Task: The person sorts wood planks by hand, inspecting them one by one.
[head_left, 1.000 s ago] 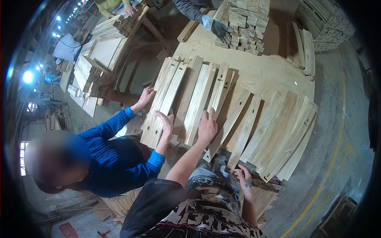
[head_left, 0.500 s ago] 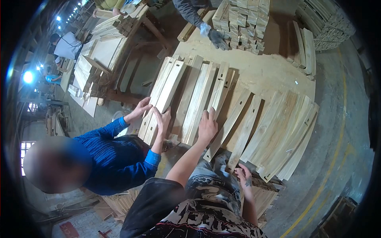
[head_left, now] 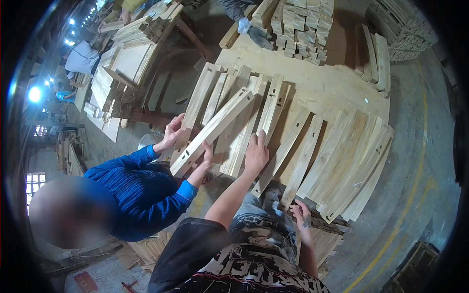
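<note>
Two hands at work: left hand (head_left: pixel 256 152), fingers spread flat, presses slats (head_left: pixel 244 132) on the table (head_left: pixel 337 93); right hand (head_left: pixel 302 217) hangs loosely curled, empty, below them. A co-worker's lifted slat (head_left: pixel 212 131) beside could swing and pinch.

Single head-mounted view, fisheye, dark vignette at the corners. Looks forward and steeply down over the wearer's chest at lower centre of frame. Work table (head_left: pixel 337 93) fills the centre and upper right, close range. A person in a blue sleeve (head_left: pixel 141 185) sits lower left. Floor runs down the right edge.
</note>
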### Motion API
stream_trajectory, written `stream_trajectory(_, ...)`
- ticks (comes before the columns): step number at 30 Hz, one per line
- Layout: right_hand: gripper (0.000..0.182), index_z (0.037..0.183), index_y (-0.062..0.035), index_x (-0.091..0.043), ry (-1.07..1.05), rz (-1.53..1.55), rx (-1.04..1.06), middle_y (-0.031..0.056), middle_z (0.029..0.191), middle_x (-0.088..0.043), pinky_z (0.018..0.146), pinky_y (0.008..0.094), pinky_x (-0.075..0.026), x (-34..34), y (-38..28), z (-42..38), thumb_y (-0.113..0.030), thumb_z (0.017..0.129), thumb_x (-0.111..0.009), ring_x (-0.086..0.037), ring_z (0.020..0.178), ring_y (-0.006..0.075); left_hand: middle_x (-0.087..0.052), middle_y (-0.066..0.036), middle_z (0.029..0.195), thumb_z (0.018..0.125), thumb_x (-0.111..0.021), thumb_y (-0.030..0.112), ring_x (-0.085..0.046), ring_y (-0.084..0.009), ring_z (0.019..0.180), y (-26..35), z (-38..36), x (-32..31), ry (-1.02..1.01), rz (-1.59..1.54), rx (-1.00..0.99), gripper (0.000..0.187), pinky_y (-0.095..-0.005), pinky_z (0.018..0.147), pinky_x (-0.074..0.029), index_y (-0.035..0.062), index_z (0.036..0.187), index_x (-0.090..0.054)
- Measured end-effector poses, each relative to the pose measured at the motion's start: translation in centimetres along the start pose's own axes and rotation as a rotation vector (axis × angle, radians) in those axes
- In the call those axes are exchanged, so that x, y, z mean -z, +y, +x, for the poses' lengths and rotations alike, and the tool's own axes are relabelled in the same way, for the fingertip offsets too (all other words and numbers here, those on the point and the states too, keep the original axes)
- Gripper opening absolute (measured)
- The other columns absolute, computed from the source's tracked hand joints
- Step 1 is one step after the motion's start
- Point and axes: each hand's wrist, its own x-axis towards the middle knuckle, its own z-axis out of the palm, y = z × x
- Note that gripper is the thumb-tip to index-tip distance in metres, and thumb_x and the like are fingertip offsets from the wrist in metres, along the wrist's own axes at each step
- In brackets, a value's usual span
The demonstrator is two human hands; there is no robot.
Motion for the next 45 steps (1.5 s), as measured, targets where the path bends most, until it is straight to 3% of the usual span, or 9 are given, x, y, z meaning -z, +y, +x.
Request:
stream_trajectory(6,0.043,0.136,0.0011,-0.057,-0.004,-0.041,-0.005,0.0111,0.106,-0.073,0.084,0.0292,-0.054,-0.1,-0.4,-0.1,-0.019,0.1,-0.068,-0.067,0.092,0.0144,-0.046,-0.028,0.132,0.086,-0.063,0.009,-0.062,-0.0453,0.108,-0.4,0.1,-0.3,0.028,-0.013,-0.025,0.073,-0.0508,0.08,-0.059,0.0081,0.152,-0.034)
stream_trajectory(15,0.042,0.137,0.0017,-0.056,-0.022,0.01,-0.04,0.0116,0.111,-0.07,0.09,0.0298,-0.053,-0.2,-0.8,-0.2,-0.017,0.1,-0.067,-0.066,0.098,0.0152,-0.047,-0.028,0.132,0.086,-0.063,0.01,-0.061,-0.0453,0.109,-0.5,0.1,-0.5,0.025,0.008,-0.026,0.072,-0.0495,0.08,-0.059,0.0079,0.152,-0.034)
stream_trajectory(25,0.042,0.134,-0.0017,-0.058,-0.003,0.022,0.013,0.0116,0.108,-0.071,0.092,0.0312,-0.054,0.0,1.4,0.0,-0.019,0.098,-0.072,-0.068,0.102,0.0166,-0.047,-0.026,0.135,0.086,-0.064,0.01,-0.06,-0.0481,0.109,0.4,0.1,-0.2,-0.056,0.016,0.077,0.071,-0.0551,0.087,-0.054,0.0122,0.151,-0.036)
stream_trajectory(31,0.044,0.136,-0.0003,-0.057,0.004,-0.199,0.079,0.0114,0.105,-0.07,0.092,0.0319,-0.055,-0.2,2.1,-0.1,-0.018,0.098,-0.071,-0.068,0.101,0.0186,-0.047,-0.029,0.134,0.084,-0.063,0.007,-0.058,-0.049,0.112,0.5,0.0,-0.3,0.003,0.015,-0.011,0.073,-0.0538,0.085,-0.055,0.0086,0.152,-0.035)
stream_trajectory(32,0.05,0.129,0.0007,-0.06,0.055,-0.204,0.113,0.0162,0.102,-0.073,0.081,0.0324,-0.056,-0.3,3.4,0.4,-0.03,0.093,-0.077,-0.072,0.091,0.018,-0.046,-0.028,0.133,0.086,-0.063,0.008,-0.059,-0.0483,0.11,0.7,0.0,-0.2,-0.016,0.027,0.011,0.072,-0.0529,0.083,-0.056,0.009,0.152,-0.035)
stream_trajectory(35,0.061,0.127,0.0023,-0.061,0.192,-0.265,0.004,0.019,0.1,-0.073,0.079,0.0333,-0.056,-1.8,5.9,1.3,-0.04,0.088,-0.081,-0.072,0.09,0.0193,-0.045,-0.028,0.134,0.087,-0.062,0.008,-0.06,-0.0477,0.108,0.9,-0.1,-0.2,-0.01,0.041,0.006,0.071,-0.0529,0.082,-0.056,0.0089,0.152,-0.034)
stream_trajectory(36,0.077,0.122,0.0086,-0.06,0.17,-0.295,-0.051,0.0244,0.102,-0.072,0.08,0.0371,-0.056,-1.9,5.4,1.5,-0.053,0.082,-0.082,-0.073,0.094,0.0272,-0.045,-0.029,0.135,0.089,-0.062,0.009,-0.06,-0.0482,0.108,1.0,-0.2,-0.1,-0.032,0.036,0.014,0.07,-0.0531,0.083,-0.056,0.0083,0.153,-0.033)
stream_trajectory(40,0.09,0.118,0.0153,-0.058,0.078,-0.507,-0.135,0.031,0.108,-0.07,0.086,0.0418,-0.055,-3.1,4.2,3.1,-0.063,0.079,-0.078,-0.07,0.102,0.0383,-0.045,-0.03,0.135,0.089,-0.062,0.009,-0.059,-0.049,0.109,0.4,-0.3,-0.6,-0.001,0.058,-0.019,0.071,-0.053,0.084,-0.055,0.0072,0.153,-0.032)
stream_trajectory(45,0.107,0.118,0.0204,-0.056,0.038,-0.497,-0.114,0.0361,0.117,-0.066,0.095,0.0448,-0.053,-4.2,8.0,5.5,-0.076,0.075,-0.072,-0.065,0.116,0.0433,-0.044,-0.031,0.135,0.089,-0.062,0.009,-0.058,-0.0493,0.11,0.7,-0.3,-0.3,-0.018,0.051,-0.019,0.072,-0.053,0.087,-0.054,0.0058,0.154,-0.031)
